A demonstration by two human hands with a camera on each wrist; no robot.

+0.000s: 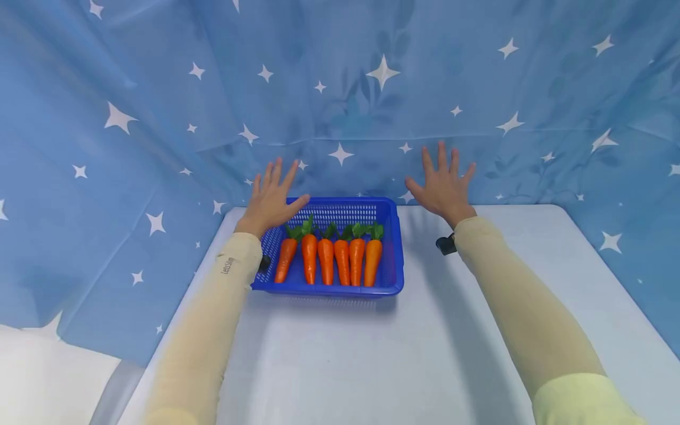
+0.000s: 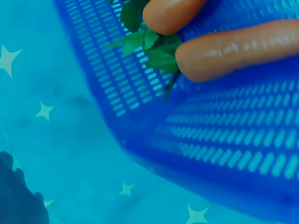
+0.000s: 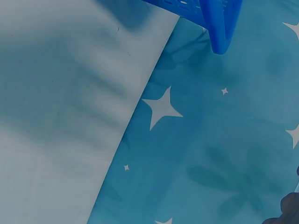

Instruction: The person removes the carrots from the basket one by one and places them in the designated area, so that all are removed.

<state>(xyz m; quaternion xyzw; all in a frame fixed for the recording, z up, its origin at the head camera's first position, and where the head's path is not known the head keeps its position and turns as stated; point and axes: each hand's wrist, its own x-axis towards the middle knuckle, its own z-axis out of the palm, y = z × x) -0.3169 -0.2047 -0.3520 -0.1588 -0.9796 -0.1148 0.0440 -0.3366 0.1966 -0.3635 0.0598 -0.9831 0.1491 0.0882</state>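
Observation:
A blue plastic basket (image 1: 399, 260) with slotted walls stands on the white table. Inside it several orange carrots (image 1: 326, 260) with green leafy tops lie side by side in a row. My left hand (image 1: 270, 203) is held over the basket's far left corner, fingers spread and straight, holding nothing. To the right of the basket, my right hand (image 1: 443, 186) is raised near the table's far edge with its fingers spread, also holding nothing. In the left wrist view two carrots (image 2: 233, 51) show close up beside the basket's slotted wall (image 2: 233, 135).
A blue curtain (image 1: 350, 112) with white stars hangs behind the table and along both sides. The white table (image 1: 340, 360) extends in front of the basket and to its right. Each wrist carries a small black device; the right one (image 1: 446, 244) shows more fully.

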